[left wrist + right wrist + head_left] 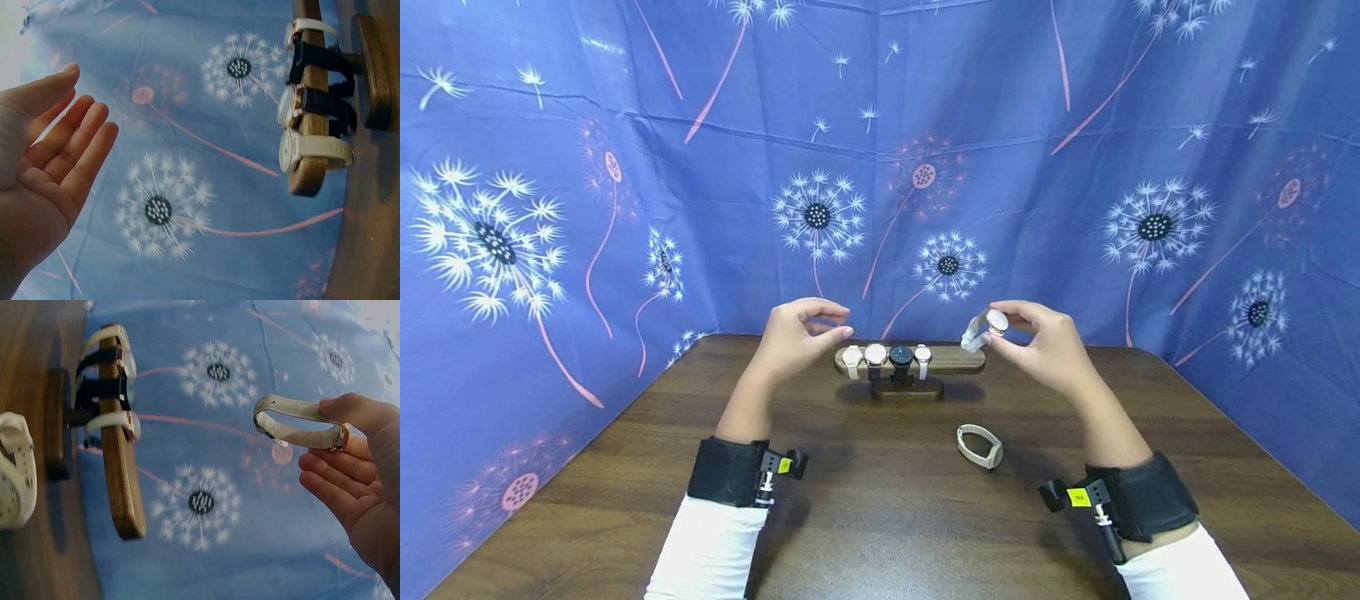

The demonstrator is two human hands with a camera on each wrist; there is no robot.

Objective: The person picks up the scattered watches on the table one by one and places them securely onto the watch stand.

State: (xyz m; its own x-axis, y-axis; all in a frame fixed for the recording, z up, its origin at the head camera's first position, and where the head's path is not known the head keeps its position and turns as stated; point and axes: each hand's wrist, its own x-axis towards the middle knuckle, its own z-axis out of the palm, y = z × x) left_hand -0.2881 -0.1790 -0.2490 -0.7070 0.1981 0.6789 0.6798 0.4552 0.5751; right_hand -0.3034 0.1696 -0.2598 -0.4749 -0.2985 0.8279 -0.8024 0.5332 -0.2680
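My right hand (1037,340) pinches a wristwatch (997,322) with a white strap and a rose-gold case, held above the right end of the wooden watch stand (962,360). In the right wrist view that watch's strap (294,433) forms a loop pointing toward the stand. My left hand (797,337) is raised just left of the stand, fingers loosely bent, holding nothing. Several watches sit side by side on the bar: a white-strapped one (852,358) at the left end, a black-strapped one (876,357), an all-black one (901,358), and a slim white one (922,357).
A cream-coloured watch (980,447) lies on its side on the brown wooden table (880,533), in front of the stand. A blue cloth with dandelion prints (880,100) hangs behind the table and along both sides.
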